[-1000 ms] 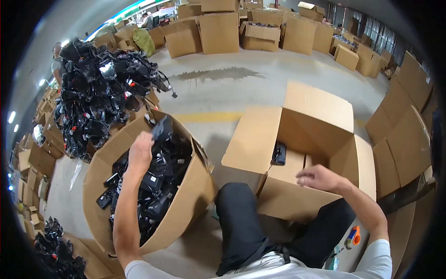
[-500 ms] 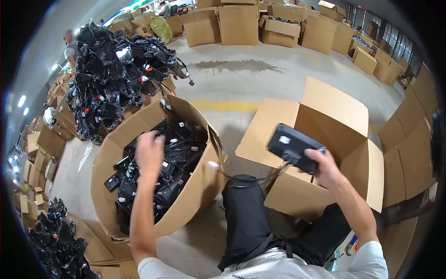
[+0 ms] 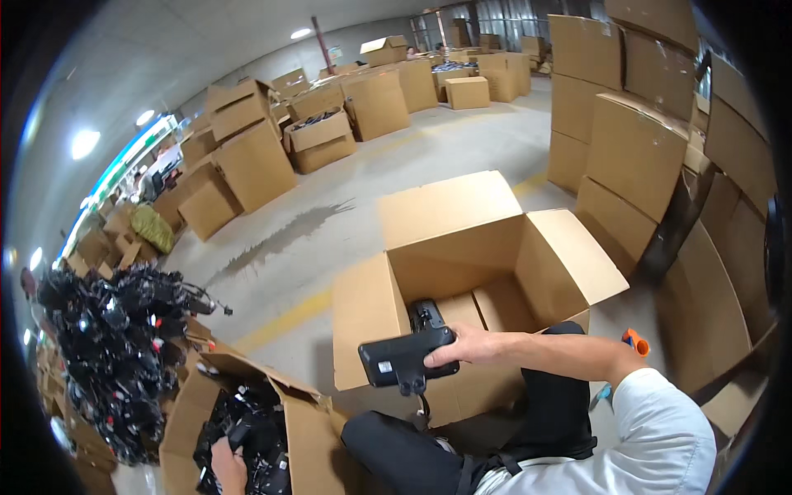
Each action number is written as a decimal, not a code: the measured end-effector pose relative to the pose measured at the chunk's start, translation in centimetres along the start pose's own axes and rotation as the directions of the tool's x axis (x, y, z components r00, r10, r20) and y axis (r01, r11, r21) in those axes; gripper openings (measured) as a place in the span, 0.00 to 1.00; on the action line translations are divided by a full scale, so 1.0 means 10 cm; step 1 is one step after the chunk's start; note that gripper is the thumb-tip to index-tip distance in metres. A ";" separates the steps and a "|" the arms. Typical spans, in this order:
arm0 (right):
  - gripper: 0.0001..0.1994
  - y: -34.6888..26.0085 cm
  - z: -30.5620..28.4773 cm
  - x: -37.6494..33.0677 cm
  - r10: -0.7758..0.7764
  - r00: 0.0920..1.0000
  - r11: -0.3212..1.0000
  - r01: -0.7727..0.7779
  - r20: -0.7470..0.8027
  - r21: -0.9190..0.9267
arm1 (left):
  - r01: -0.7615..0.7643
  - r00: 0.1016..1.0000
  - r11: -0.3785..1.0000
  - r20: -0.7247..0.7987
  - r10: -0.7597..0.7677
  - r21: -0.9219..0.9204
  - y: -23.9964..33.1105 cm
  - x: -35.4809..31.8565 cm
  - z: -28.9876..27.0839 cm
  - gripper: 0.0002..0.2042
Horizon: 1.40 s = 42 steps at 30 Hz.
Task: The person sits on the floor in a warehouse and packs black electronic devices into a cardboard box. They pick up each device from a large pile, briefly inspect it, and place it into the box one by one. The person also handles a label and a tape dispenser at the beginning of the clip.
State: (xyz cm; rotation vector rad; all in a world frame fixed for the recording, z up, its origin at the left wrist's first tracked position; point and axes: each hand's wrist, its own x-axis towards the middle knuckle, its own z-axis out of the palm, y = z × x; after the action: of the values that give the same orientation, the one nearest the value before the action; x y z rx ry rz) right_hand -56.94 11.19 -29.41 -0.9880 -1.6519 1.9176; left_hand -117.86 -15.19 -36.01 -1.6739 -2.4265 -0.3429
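A flat black rectangular device (image 3: 404, 360) with a white label and a bracket with a hanging cable is gripped at its right end by my right hand (image 3: 462, 345). It is held over the near left rim of an open cardboard box (image 3: 544, 272). Another black device (image 3: 426, 313) shows inside that box, against its left wall. My left hand (image 3: 228, 464) reaches down into a second carton (image 3: 304, 433), among a heap of black devices (image 3: 260, 425) with cables. Its fingertips are partly hidden there, and whether it grips a device is unclear.
A tall pile of black wired parts in clear plastic (image 3: 115, 346) rises at the left. Stacked cartons (image 3: 635, 148) stand close on the right. More cartons (image 3: 247, 165) line the far side. An orange object (image 3: 635, 342) lies near my right elbow. A dark stain (image 3: 289, 235) marks the floor.
The view has turned to the right. My right hand has brought the device to the open box's left rim. My left hand has gone deeper into the carton of devices.
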 end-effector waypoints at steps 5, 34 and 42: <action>0.25 0.05 -0.35 -0.30 -0.083 0.996 0.996 0.083 0.010 -0.010 | 0.422 0.902 0.905 0.122 -0.414 -0.052 0.39 -0.02 -0.82 0.22; 0.22 -0.38 2.93 1.48 -0.432 0.644 0.855 0.515 0.631 0.061 | 0.158 0.986 0.564 0.095 -0.140 -0.811 0.93 -0.36 -0.91 0.09; 0.20 -0.45 1.99 1.53 -0.204 0.953 0.938 0.125 0.224 0.324 | 0.138 0.959 0.963 -0.210 -0.188 -0.232 0.73 -0.89 -1.18 0.25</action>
State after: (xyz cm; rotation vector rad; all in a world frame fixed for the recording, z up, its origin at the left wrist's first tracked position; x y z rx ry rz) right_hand -82.40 9.71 -27.88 -0.4800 -1.4485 2.1684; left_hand -107.70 -24.03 -26.50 -1.4149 -2.4267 -0.8044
